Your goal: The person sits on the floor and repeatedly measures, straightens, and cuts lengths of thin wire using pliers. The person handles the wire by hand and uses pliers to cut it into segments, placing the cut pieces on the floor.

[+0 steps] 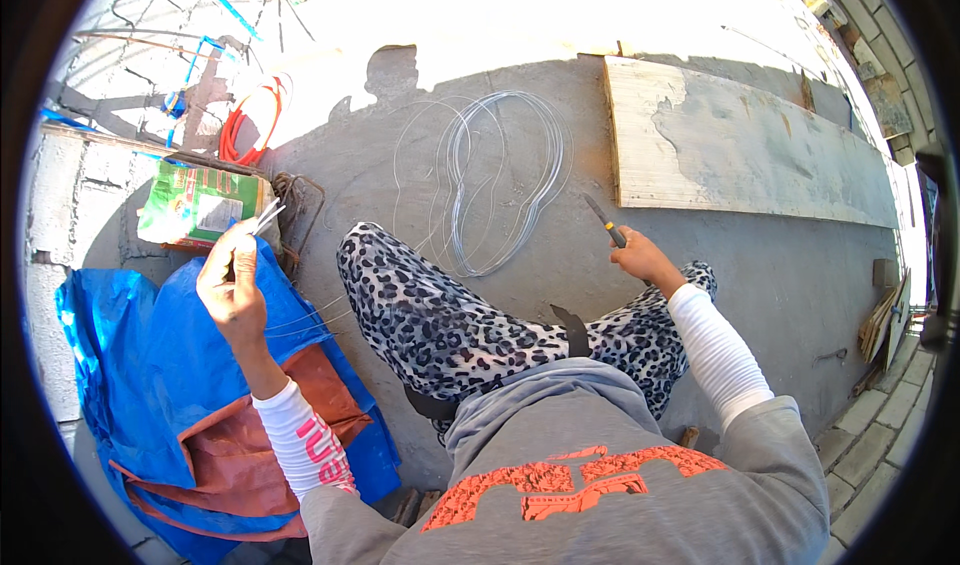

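Raised at the left, my left hand (232,275) is closed, pinching light-coloured wire (268,217) whose short ends stick out past the fingers. Thin strands run from near that wrist toward my knee. My right hand (642,257), over my right shin, grips a narrow-bladed hand tool (608,223) with a dark handle and a yellow band. Its blade points up and left, apart from the wire; its exact kind is unclear. Between and beyond my legs, a loose coil of silvery wire (455,205) lies on the concrete floor.
A blue tarp (140,335) with a brown-red side lies at left, below a green package (200,200). Orange tubing (233,135) curls beyond it. A wide wooden board (740,145) lies far right. Wood scraps (880,325) stand near the right edge.
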Motion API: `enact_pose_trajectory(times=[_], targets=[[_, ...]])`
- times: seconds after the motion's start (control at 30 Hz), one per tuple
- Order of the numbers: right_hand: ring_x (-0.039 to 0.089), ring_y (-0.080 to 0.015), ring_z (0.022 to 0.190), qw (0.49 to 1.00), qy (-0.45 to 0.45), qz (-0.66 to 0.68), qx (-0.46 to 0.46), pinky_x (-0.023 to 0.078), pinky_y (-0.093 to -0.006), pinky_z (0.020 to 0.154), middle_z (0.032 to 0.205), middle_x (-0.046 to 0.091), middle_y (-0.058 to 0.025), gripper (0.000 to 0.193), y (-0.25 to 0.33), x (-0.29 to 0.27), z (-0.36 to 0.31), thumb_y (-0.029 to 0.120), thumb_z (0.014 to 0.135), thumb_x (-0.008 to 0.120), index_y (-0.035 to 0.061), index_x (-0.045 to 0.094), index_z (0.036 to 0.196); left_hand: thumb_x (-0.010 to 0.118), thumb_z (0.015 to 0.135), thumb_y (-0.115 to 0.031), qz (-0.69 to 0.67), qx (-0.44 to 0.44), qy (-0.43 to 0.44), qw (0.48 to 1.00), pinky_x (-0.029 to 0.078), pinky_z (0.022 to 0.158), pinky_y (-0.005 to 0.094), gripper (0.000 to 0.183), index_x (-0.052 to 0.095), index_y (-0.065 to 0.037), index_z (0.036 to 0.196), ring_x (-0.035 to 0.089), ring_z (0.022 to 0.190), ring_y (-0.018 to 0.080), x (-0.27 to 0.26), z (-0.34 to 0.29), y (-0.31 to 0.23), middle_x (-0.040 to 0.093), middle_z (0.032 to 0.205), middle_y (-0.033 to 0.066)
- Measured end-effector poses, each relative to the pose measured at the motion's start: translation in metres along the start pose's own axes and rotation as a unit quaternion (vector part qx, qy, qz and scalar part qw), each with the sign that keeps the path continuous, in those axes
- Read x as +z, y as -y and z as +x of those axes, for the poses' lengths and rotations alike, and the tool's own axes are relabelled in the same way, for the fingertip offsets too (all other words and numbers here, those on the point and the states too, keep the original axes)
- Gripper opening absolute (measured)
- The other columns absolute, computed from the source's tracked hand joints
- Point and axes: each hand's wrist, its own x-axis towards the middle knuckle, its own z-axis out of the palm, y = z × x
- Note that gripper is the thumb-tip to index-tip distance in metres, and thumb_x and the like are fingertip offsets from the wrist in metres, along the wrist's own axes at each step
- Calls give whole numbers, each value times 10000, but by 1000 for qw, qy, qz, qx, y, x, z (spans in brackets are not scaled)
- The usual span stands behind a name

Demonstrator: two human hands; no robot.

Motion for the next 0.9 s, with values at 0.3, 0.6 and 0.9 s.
enact_pose_trajectory(times=[0.3, 0.6, 0.9], targets=[[540, -358, 1142, 943, 84, -274, 168, 414, -481, 942, 1228, 549, -226, 543, -95, 81, 61, 306, 772, 620, 15, 526, 1221, 599, 885, -55, 220, 134, -13, 966, 457, 700, 279, 148, 674, 19, 989, 595, 774, 181, -52, 45, -48, 673, 893, 110], [572, -317, 1076, 915, 159, 350, 121, 461, -447, 871, 1259, 541, -192, 507, 58, 162, 141, 396, 908, 540, 8, 515, 1233, 595, 883, -45, 247, 123, -25, 961, 425, 621, 252, 132, 676, 28, 958, 564, 706, 148, -16, 53, -89, 674, 868, 105], [600, -171, 771, 831, 161, 532, 33, 436, -392, 690, 892, 644, -65, 391, 215, 240, 203, 383, 953, 494, 32, 572, 1108, 582, 910, -57, 280, -35, -84, 956, 408, 630, 197, 159, 675, 17, 1015, 545, 741, 93, -22, 18, -64, 662, 894, 85]])
